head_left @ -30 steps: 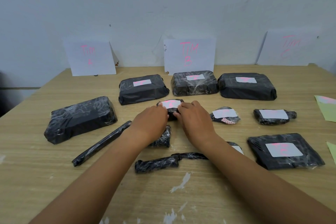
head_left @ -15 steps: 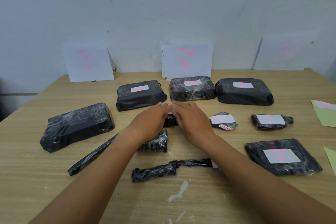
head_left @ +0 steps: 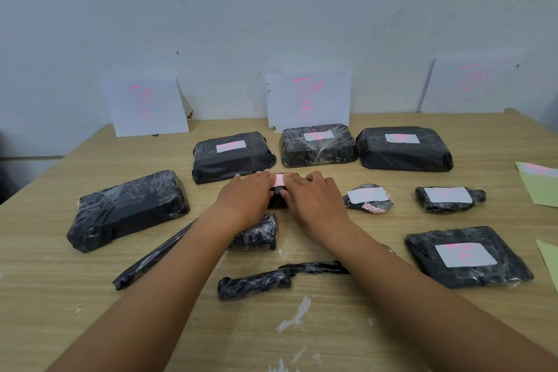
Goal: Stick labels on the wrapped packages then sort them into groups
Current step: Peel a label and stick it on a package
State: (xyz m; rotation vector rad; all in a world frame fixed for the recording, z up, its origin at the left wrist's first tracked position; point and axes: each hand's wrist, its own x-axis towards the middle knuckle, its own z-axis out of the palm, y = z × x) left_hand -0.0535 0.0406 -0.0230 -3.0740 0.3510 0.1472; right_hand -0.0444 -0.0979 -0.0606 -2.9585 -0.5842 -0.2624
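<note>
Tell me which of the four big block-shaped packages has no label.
The block package at the far left, lying angled by itself: its top is bare wrap. The three back-row blocks each carry a white label.

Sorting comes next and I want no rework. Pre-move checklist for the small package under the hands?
1. Label on small package: ok, it lies over the top.
2. Package held: ok, right hand grips it and left hand presses the label.
3. Label ends stuck down: cannot tell, the fingers cover them.
4. Label letter readable: cannot tell, only pink marks show.
5. Group signs up: ok, TIM B sign stands at the wall.
6. All packages labelled: not ok, large package and long thin package are bare.
</note>
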